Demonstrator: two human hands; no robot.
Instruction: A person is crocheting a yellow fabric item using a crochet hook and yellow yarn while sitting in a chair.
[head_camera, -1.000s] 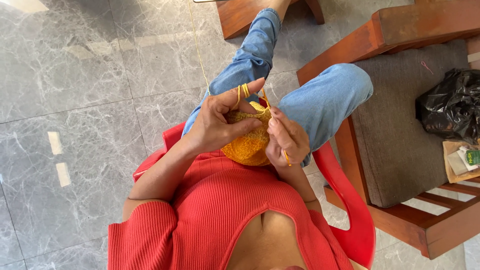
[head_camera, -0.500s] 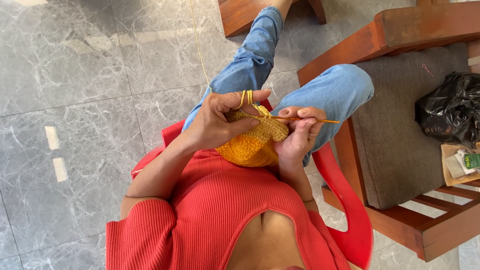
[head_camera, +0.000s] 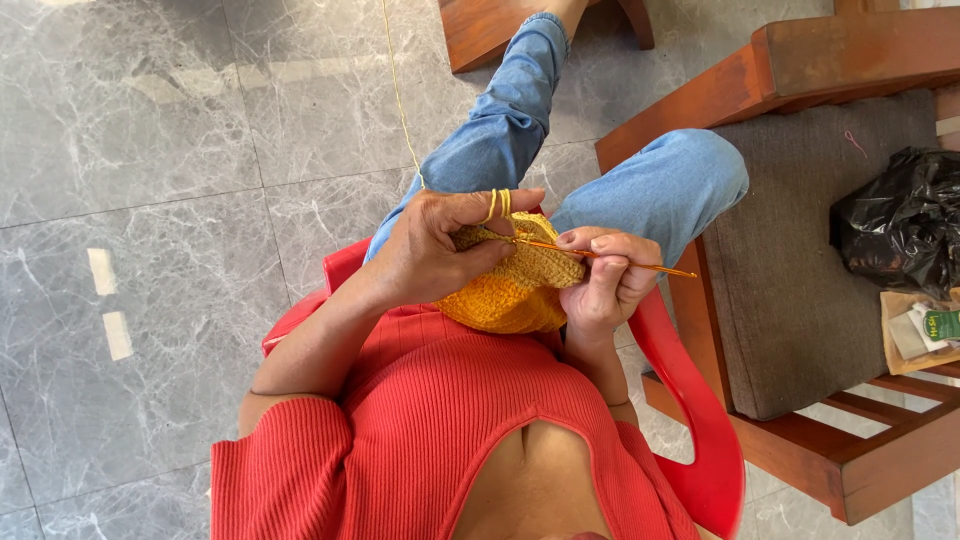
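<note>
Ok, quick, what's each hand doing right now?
Left hand: closed on the yellow crochet piece, yarn looped over its fingers.
Right hand: closed on the crochet hook.

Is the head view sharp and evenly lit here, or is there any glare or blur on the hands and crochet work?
Head view: soft, even daylight; the left hand, right hand, yellow crochet piece and crochet hook read sharp, without motion blur. Pale window reflections glare on the marble floor. The black plastic bag shows small highlights.

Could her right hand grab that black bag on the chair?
Probably yes. The black bag lies on the wooden chair on her right side, nothing between, but the right hand holds a crochet hook.
</note>
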